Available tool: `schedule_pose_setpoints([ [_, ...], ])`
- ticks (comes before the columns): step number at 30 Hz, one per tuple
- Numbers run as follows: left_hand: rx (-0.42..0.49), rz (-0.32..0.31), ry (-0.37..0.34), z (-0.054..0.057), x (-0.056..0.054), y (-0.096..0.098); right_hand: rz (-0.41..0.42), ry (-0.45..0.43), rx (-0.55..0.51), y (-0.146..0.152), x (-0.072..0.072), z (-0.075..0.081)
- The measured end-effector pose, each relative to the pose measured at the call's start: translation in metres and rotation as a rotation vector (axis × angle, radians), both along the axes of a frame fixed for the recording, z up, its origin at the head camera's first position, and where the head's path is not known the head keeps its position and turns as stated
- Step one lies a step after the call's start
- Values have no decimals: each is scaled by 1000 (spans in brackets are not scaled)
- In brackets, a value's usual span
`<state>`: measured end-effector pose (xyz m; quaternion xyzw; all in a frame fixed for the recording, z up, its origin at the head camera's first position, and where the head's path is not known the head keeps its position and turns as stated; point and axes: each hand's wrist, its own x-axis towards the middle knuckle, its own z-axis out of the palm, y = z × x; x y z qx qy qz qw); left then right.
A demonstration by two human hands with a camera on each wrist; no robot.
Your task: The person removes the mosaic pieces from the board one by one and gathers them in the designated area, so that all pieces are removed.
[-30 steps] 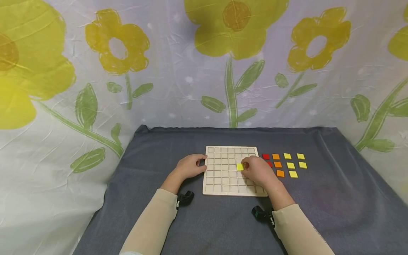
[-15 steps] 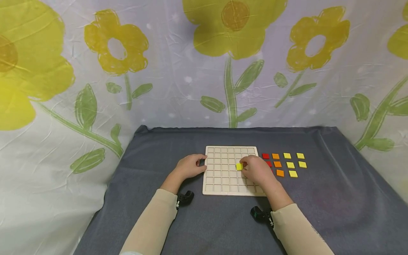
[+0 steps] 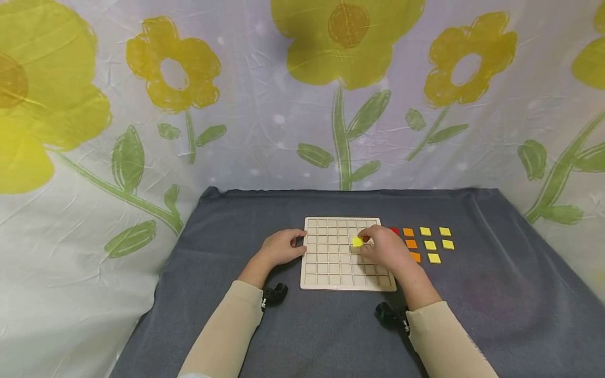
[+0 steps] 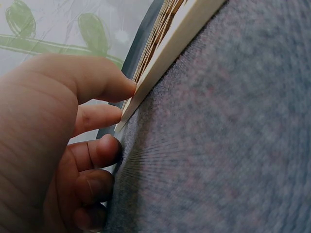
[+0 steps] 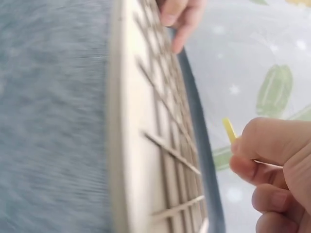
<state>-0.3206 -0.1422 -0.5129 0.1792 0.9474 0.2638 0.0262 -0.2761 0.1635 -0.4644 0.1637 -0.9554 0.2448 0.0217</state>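
Observation:
A pale wooden grid board [image 3: 329, 286] lies on the dark cloth. My right hand [image 3: 388, 250] pinches a yellow square tile [image 3: 356, 242] above the right half of the board. Seen edge-on in the right wrist view, that tile [image 5: 229, 128] sticks out between the thumb and forefinger and stands clear of the board. My left hand [image 3: 281, 245] touches the board's left edge with thumb and forefinger spread apart. In the left wrist view the left hand's other fingers [image 4: 95, 186] are loosely bent beside the board's rim [image 4: 163, 60].
Right of the board lie several yellow tiles [image 3: 430, 245], orange tiles [image 3: 411, 244] and a partly hidden red tile [image 3: 395, 230]. A dark grey cloth [image 3: 496, 294] covers the table. Behind it hangs a flower-patterned curtain [image 3: 264, 105].
My right hand has risen slightly away from the board with the yellow tile, after a small shift left earlier. The left hand stays at the board's edge.

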Motion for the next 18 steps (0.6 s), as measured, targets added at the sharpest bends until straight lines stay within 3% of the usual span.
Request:
schedule_pose_setpoints([
  [18, 5, -2, -2, 1, 1, 0, -11, -36, -63, 31, 9, 39],
])
